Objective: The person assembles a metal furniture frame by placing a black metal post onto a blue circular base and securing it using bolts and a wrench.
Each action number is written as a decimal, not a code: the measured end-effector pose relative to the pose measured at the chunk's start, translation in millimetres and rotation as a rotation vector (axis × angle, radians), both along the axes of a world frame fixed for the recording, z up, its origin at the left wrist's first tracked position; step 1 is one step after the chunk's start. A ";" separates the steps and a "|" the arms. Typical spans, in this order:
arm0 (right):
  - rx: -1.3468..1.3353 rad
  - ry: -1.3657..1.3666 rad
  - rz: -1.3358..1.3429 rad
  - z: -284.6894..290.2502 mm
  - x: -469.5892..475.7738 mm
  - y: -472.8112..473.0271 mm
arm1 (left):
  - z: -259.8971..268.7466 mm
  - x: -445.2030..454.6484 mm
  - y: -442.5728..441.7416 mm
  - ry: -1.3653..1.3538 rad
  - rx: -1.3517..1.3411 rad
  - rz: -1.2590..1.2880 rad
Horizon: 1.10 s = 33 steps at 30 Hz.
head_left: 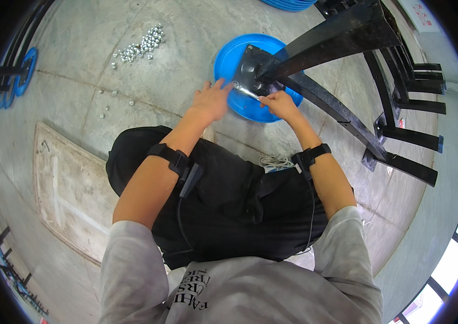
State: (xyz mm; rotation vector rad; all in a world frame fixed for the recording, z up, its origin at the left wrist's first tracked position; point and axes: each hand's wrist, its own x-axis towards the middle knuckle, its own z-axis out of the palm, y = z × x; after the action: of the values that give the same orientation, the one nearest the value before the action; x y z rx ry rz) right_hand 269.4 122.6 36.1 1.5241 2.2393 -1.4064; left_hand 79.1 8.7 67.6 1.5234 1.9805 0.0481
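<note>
A silver wrench [247, 91] is gripped at its near end by my right hand [281, 107]. Its far end meets a nut at the near left corner of a black metal mounting plate [249, 67]. That plate lies on a round blue disc [259, 115] with a raised rim. My left hand [211, 100] is over the disc's left rim, fingers apart, the index fingertip close beside the wrench's far end. Whether that fingertip touches the wrench or the nut I cannot tell. From the plate, a black steel frame [326, 44] rises to the upper right.
A pile of shiny nuts [140, 46] lies on the concrete floor, with several loose ones [114, 92] nearer. A worn board [73, 190] is at left. More black frames [411, 139] crowd the right. Coiled cord [275, 162] lies by my legs; blue discs [289, 3] sit beyond.
</note>
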 end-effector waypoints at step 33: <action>-0.302 0.035 -0.268 32.0 9.9 -65.5 | -13.8 -28.0 33.2 -0.350 0.491 0.485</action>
State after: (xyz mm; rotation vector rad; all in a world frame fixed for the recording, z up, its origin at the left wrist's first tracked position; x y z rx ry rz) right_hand 279.3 57.1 68.2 1.7460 1.7826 -1.7583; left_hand 51.1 41.9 53.8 1.1549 2.0804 0.9943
